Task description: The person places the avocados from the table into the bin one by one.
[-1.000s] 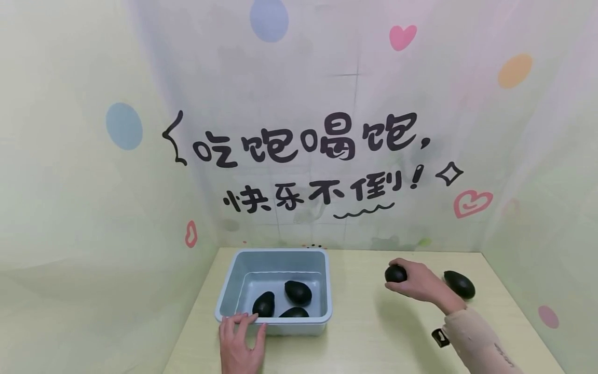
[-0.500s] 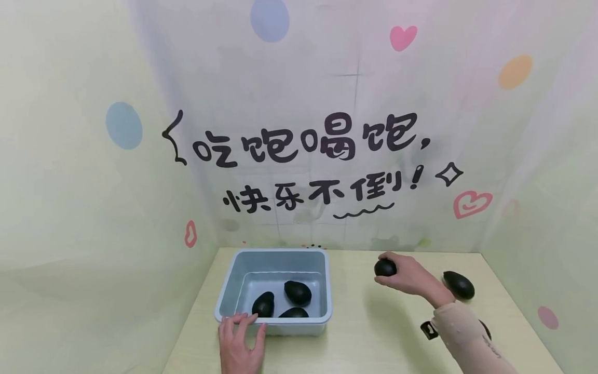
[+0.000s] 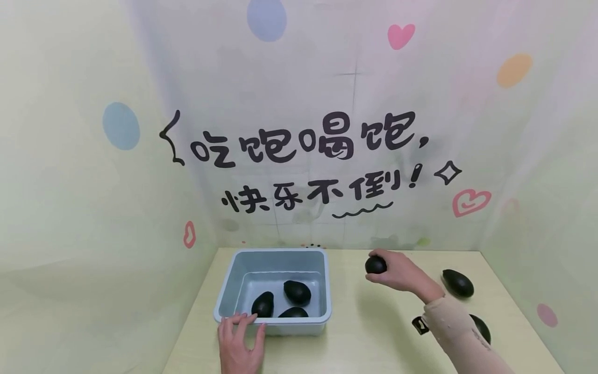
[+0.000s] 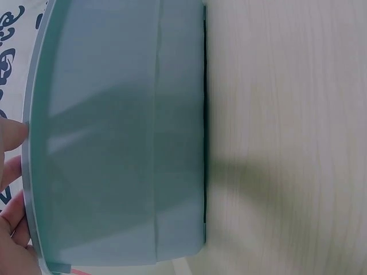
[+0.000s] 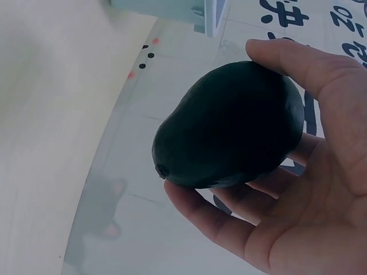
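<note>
My right hand (image 3: 397, 270) grips a dark avocado (image 3: 376, 265) above the table, to the right of a light blue plastic bin (image 3: 329, 291). In the right wrist view, thumb and fingers wrap the avocado (image 5: 229, 126), its stem end showing. My left hand (image 3: 239, 343) holds the bin's front rim near its left corner, fingers over the edge. In the left wrist view, its fingers (image 4: 12, 220) touch the rim beside the bin's outer wall (image 4: 109, 132). Inside the bin lie three avocados (image 3: 297, 293); the front one is partly hidden by the rim.
Another avocado (image 3: 458, 283) lies on the pale wooden table (image 3: 345, 348) at the far right. A second one (image 3: 481, 329) is partly covered by my right sleeve (image 3: 460, 332). A small black tag-like piece (image 3: 420, 325) shows beside the sleeve. A printed backdrop (image 3: 299, 78) stands behind the table.
My right hand has moved left and slightly up toward the bin with the avocado. The avocado beneath the sleeve has come into view. The left hand and bin have stayed put.
</note>
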The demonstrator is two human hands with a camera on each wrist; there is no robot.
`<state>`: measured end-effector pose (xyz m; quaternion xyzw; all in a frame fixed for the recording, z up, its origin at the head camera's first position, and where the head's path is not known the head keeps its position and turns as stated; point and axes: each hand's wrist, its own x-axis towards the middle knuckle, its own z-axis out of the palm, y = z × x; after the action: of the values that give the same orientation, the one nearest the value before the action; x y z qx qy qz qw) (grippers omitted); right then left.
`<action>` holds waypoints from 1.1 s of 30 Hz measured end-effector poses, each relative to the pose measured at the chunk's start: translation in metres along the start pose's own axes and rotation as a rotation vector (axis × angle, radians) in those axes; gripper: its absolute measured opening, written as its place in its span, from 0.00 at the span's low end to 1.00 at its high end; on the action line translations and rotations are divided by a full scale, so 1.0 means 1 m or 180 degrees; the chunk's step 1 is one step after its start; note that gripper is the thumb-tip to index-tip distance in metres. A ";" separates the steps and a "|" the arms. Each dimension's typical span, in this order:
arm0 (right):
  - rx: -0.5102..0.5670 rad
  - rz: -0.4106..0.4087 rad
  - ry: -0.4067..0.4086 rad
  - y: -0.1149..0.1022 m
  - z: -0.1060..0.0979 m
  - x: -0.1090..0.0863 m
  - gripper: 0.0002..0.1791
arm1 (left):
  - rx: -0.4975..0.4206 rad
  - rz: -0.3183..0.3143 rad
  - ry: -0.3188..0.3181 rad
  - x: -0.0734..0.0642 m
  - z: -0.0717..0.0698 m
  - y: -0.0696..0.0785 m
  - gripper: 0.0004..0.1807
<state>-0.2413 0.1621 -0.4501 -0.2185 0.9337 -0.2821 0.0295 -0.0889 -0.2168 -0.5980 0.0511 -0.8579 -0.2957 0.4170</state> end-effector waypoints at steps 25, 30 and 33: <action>-0.0036 -0.0184 -0.0143 -0.020 0.015 0.018 0.30 | 0.0001 -0.0127 -0.0089 0.002 -0.001 0.006 0.16; -0.0051 -0.0225 -0.0149 -0.024 0.018 0.019 0.29 | -0.0015 -0.0075 -0.0028 0.003 -0.001 0.006 0.16; -0.0054 -0.0249 -0.0161 -0.026 0.020 0.020 0.29 | 0.0004 -0.0083 -0.0022 0.003 -0.001 0.006 0.16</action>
<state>-0.2459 0.1237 -0.4513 -0.2622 0.9258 -0.2695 0.0403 -0.0889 -0.2129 -0.5921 0.0615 -0.8588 -0.3007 0.4102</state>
